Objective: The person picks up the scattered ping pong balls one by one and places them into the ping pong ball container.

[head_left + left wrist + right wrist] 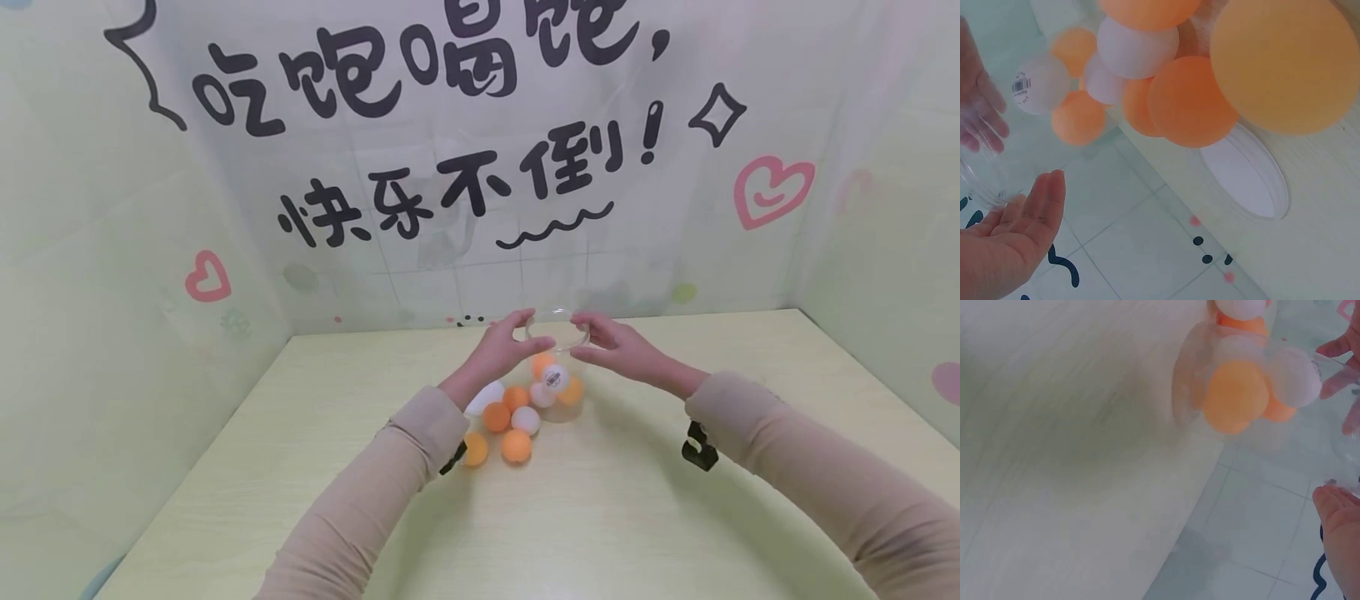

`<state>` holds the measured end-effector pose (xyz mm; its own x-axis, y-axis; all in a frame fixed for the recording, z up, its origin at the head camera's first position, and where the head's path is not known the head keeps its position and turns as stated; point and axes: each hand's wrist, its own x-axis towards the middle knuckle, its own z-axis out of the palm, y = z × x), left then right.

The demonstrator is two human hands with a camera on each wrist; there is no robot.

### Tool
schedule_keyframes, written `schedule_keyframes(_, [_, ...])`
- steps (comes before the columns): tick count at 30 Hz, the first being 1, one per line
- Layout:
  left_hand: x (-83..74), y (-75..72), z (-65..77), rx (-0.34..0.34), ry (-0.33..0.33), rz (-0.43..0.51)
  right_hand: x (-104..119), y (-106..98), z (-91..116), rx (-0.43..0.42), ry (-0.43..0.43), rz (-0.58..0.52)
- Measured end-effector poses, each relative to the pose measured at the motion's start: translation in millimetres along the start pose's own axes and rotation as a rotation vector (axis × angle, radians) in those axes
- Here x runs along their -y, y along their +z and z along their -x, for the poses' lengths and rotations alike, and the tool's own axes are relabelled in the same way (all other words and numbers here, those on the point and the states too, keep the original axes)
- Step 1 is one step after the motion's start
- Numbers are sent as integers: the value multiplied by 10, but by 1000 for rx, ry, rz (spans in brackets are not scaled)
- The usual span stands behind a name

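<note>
— Several balls [556, 379] inside that clear jar [561, 412]?
— Yes, orange and white; it stands on the table [600, 517].
— And the grip?
— Left hand [501, 342] and right hand [624, 352] surround it up top; whether either grips, I can't tell.

The clear jar [561, 413] looks glossy, the balls [516, 447] smooth and matt, the tabletop [540, 533] wood-grained.

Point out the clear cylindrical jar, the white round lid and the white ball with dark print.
Clear cylindrical jar [561, 413], head view: bare lower wall.
White round lid [1241, 178], left wrist view: flat face.
White ball with dark print [1042, 85], left wrist view: visible middle.
</note>
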<state>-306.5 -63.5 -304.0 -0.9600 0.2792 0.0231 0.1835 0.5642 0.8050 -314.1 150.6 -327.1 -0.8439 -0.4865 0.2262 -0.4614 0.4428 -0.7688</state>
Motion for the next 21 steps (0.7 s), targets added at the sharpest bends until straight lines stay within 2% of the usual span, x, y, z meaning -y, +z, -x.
schedule_keyframes(3, [-7,2,2,0,-2,7,-97,56,20,-6,-9,-63])
schedule_keyframes(8, [-4,8,-4,-4,1,4,-206,182,20,-45,-95,-138])
schedule_keyframes(12, [-3,10,-8,-5,7,-7,-211,274,0,-74,-140,-169])
schedule_keyframes(21, [10,3,-6,8,7,0,-279,346,-45,-119,-118,-188])
